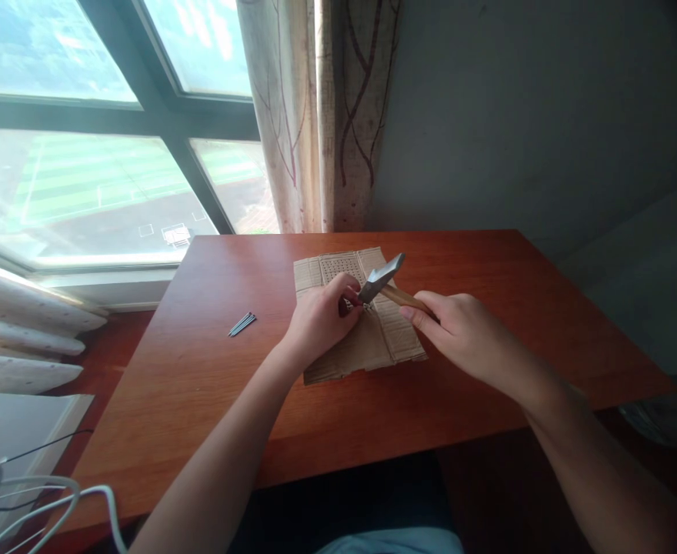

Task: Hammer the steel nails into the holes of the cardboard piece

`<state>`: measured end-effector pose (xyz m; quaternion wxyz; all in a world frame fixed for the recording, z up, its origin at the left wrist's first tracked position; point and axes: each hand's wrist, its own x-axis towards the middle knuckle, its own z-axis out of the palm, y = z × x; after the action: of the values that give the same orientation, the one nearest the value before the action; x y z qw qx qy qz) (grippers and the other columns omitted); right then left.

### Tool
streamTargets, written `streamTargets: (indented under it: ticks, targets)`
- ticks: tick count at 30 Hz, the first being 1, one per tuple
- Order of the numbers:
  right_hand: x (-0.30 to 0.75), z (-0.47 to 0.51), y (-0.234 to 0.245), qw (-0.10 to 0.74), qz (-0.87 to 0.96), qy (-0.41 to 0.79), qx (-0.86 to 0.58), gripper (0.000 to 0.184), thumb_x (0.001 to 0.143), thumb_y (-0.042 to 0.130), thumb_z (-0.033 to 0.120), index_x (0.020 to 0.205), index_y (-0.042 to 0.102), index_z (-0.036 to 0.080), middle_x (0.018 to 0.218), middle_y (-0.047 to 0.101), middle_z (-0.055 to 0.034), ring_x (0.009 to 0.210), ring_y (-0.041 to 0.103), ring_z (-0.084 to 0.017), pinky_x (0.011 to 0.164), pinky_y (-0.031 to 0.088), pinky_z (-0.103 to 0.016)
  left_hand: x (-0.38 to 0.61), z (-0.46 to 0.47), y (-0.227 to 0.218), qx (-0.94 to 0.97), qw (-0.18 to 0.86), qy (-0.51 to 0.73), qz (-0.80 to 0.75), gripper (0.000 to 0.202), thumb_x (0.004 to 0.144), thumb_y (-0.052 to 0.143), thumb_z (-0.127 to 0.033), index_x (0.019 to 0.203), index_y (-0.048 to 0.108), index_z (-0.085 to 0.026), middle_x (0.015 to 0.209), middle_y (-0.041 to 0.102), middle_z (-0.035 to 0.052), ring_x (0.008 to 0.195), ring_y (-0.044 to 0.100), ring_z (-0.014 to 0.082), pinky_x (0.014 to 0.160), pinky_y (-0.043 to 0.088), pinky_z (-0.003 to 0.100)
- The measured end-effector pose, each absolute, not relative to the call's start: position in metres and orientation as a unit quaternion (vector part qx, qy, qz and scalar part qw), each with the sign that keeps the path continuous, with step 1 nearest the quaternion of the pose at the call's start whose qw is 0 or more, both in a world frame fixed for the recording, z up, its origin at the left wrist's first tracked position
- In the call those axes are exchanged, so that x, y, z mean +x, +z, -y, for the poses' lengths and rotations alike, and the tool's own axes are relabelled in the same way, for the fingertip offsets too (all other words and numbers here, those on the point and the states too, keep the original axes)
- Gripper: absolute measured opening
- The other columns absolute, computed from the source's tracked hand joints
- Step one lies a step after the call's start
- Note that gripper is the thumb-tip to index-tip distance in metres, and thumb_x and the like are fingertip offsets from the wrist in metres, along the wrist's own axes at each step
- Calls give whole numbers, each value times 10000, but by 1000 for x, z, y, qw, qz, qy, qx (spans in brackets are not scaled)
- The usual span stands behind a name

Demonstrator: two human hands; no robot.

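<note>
My right hand (459,327) is wrapped round the wooden handle of a hammer (380,278). The hammer's metal head is tilted, close over the fingertips of my left hand (325,314). Those fingertips are pinched together low over a flattened piece of cardboard (353,350); what they hold is hidden behind the fingers and the hammer head. Printed dark marks show on the cardboard's far part. To the left of my left hand, a small bunch of nails (242,324) lies on the reddish-brown wooden table (200,408).
Beyond the table's far left edge is a large window (96,177), with a patterned curtain (327,115) beside it. White cables (55,492) loop at the lower left, near the table's corner. A grey wall (488,115) stands behind the table.
</note>
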<state>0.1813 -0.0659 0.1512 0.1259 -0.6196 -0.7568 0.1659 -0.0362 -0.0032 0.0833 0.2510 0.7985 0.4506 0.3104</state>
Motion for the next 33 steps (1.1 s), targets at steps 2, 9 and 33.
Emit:
streamTargets:
  ticks: [2,9,33]
  targets:
    - [181,65,149,115,759,171,-618,426,991,401,529,697,432,223,583,535,4,530,484,-148,560,257,-296,-37,3,83,799,250,306,-453,194,769,638,-156,937,571,-226,869,727,-16,652,628,138,602,429,254]
    - [180,66,142,111,761,156,-620,409,993,399,524,718,437,224,609,555,0,552,511,-153,571,256,-293,-37,4,85,800,252,295,-457,276,764,640,-131,1001,545,-236,824,731,-34,649,638,141,593,415,250]
    - [188,63,143,365,677,188,-611,424,959,490,568,724,488,216,591,451,26,529,402,-114,523,279,-284,-39,3,83,804,278,304,-428,243,811,626,-156,1032,554,-227,893,743,-19,617,590,108,634,458,257]
